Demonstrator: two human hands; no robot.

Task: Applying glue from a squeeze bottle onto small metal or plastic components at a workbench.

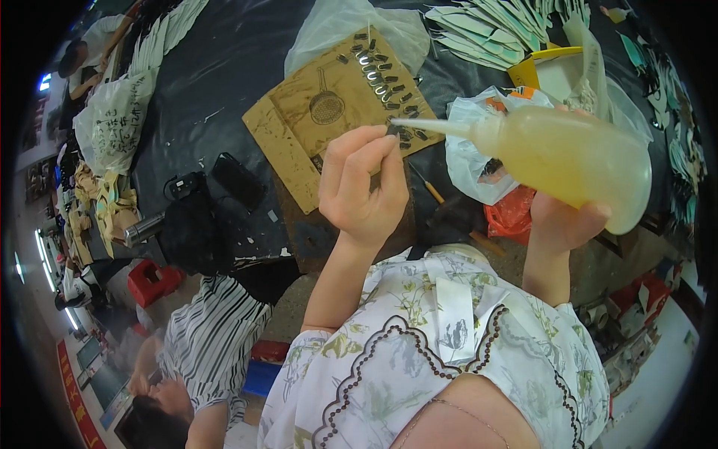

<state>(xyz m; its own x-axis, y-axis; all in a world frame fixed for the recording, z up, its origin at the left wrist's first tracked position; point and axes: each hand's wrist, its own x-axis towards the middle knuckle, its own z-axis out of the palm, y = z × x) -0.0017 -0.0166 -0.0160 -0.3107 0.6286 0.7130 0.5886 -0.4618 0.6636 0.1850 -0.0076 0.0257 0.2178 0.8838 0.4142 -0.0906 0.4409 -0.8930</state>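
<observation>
My right hand (pixel 565 221) grips a soft translucent squeeze bottle (pixel 576 161) of yellowish liquid, tipped on its side with its long thin nozzle toward the left. The nozzle tip is at a small dark piece (pixel 393 129), pinched between the fingertips of my left hand (pixel 365 183). Whether nozzle and piece touch, I cannot tell. Beyond my left hand lies a brown cardboard sheet (pixel 288 123) printed with a pan. Rows of small black pieces (pixel 385 66) stand along its right side, several with shiny loops.
A white plastic bag (pixel 464 161) and a red bag (pixel 510 213) lie near the bottle. A wooden-handled tool (pixel 432 191) rests beside the cardboard. Stacked pale green-white cut pieces (pixel 486 30) fill the far right. At left are a black phone-like object (pixel 238 179) and a person in stripes (pixel 217 337).
</observation>
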